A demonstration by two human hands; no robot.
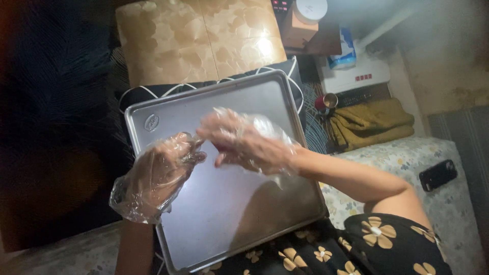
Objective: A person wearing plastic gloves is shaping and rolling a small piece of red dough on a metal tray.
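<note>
Right now my left hand [162, 170] and right hand [243, 141] hover together over the middle of a bare metal baking tray [224, 219], each inside a loose clear plastic glove [133, 199]. My right fingers [204, 135] pinch at the glove near the left fingertips; the left hand is loosely curled, gripping nothing else (whether it touches the tray I cannot tell). The tray lies tilted across my lap, its far edge against a dark cushion [153, 91] with white lines. Beyond stands a gold patterned panel [198, 38]. To my right, a black phone [437, 174] lies on a flowered cover [407, 158], near a folded olive cloth [372, 125].
</note>
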